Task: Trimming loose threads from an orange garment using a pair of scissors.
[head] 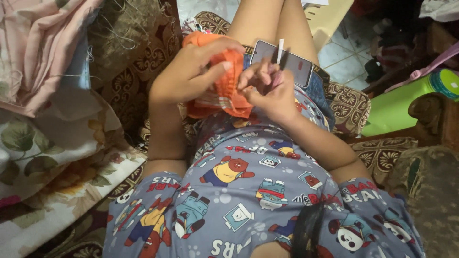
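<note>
**Orange cloth held on the lap, small white stick pinched above it**

Nearest the camera, at 6 o'clock, a grey shirt [248, 191] printed with cartoon bears is seen. Just beyond it, near the centre of the view, an orange cloth [221, 93] is bunched over the lap. It is gripped by the left hand [191, 71], whose fingers are curled over its upper edge with the thumb pressed to its side. The right hand [270, 88] is closed at the cloth's right edge, fingertips pinched together; a thin white stick [280, 51] rises from them. What the stick is cannot be told.

The work appears to be under way rather than finished: the cloth is crumpled and folded, and no completed part can be made out.

The stick's long axis runs nearly upright in the view, its free end pointing to 12 o'clock. The cloth's folds run roughly from 11 to 5 o'clock.

Farther off, a dark phone [287, 59] lies on the thigh at 12 o'clock, and a green bottle [406, 102] rests at 3 o'clock.
</note>
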